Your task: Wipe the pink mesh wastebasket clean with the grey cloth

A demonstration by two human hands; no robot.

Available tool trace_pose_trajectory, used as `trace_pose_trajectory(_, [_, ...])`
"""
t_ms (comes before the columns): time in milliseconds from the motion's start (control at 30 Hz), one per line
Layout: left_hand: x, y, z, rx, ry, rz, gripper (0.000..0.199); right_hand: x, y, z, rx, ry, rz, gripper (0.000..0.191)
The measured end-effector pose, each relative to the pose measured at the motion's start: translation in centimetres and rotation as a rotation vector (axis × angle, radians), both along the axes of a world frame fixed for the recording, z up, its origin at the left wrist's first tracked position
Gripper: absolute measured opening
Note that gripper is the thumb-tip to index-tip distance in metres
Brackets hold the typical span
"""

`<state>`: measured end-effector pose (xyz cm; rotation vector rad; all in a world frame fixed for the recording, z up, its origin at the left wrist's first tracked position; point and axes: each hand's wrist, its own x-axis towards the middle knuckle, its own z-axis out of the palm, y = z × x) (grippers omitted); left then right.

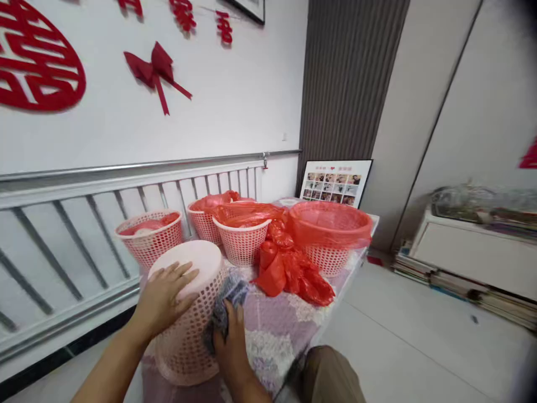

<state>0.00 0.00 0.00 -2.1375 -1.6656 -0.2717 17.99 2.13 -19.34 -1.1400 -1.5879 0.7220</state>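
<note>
A pale pink perforated plastic basket stands upside down on the cloth-covered table in front of me. My left hand lies on its upturned base and upper side, fingers spread. Against the basket's right side, my right hand presses a crumpled grey cloth, fingers closed round it. The cloth hides part of the basket's wall. Just beyond my right hand is a heap of red plastic bags, with a red roll among them.
Several similar baskets stand behind: one at left, one in the middle, and a bag-lined one at right. A white radiator runs along the wall. A photo board leans behind the table. My knee is beside the table edge.
</note>
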Motion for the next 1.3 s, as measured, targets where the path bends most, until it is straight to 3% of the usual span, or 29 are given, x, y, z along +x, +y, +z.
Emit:
trace_pose_trajectory(67, [0.1,0.1,0.0,0.004,-0.006,-0.005,0.052,1.5,-0.8,-3.3,-0.051,0.031,-0.044,0.065])
trace_pose_trajectory(133, [0.2,0.1,0.0,0.007,-0.014,-0.006,0.051,2.7,-1.3,-5.4,-0.084,0.064,-0.064,0.061])
trace_pose_trajectory(233, [0.2,0.2,0.0,0.012,-0.031,-0.001,0.051,3.7,-0.9,-5.2,-0.097,0.120,-0.048,0.054])
trace_pose_trajectory(333, [0.2,0.2,0.0,0.014,-0.043,0.004,0.051,3.3,0.1,-1.3,-0.134,0.136,-0.009,0.053])
trace_pose_trajectory(467, [0.1,0.1,0.1,0.003,-0.043,0.005,0.053,2.0,1.1,6.7,-0.096,0.155,0.045,0.058])
trace_pose_trajectory(600, [0.1,0.1,0.0,0.010,-0.040,0.007,0.052,1.4,2.1,14.3,0.057,0.171,0.118,0.060])
trace_pose_trajectory(700, [0.1,0.1,-0.1,0.010,-0.035,0.004,0.053,1.2,3.0,16.2,0.153,0.173,0.153,0.060])
trace_pose_trajectory(800, [0.1,0.1,-0.1,0.008,-0.036,0.006,0.052,1.1,4.0,13.4,0.115,0.169,0.108,0.061])
trace_pose_trajectory(967, [0.1,0.1,0.1,-0.005,-0.039,0.007,0.052,2.5,4.0,3.2,-0.049,0.114,-0.023,0.057])
trace_pose_trajectory(1067, [0.1,0.1,0.0,-0.023,-0.047,0.010,0.052,4.0,2.8,-1.6,-0.090,0.087,-0.048,0.055])
trace_pose_trajectory(1167, [-0.2,0.0,0.1,-0.048,-0.085,0.012,0.054,4.7,2.0,-3.9,-0.079,0.077,-0.062,0.058])
trace_pose_trajectory(1300, [-0.8,0.5,1.0,-0.137,-0.236,-0.044,0.057,4.5,2.0,-5.2,-0.052,0.046,-0.084,0.058])
